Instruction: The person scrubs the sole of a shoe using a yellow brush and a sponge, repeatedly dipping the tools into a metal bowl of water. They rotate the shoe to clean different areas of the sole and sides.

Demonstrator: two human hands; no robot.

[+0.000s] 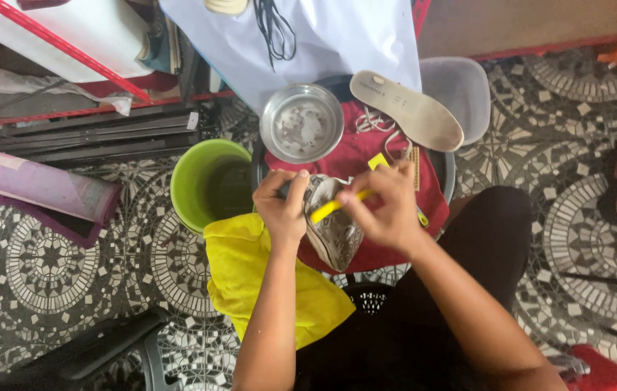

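- Head view: the left hand [282, 208] is wrapped around a worn grey shoe [334, 224], tipping it so the dirty side faces up.
- The right hand [384, 210] pinches a yellow brush handle [334, 206] against the shoe; bristles are hidden, so probably a toothbrush.
- Shoe sits over a red cloth [374, 156].
- Nearby: shiny steel bowl [302, 123], green plastic bucket [211, 185], flat beige insole [406, 108], and a yellow rag [265, 279] on the lap.

small white label [192, 120] on black bars at left, no packages, signs, screens
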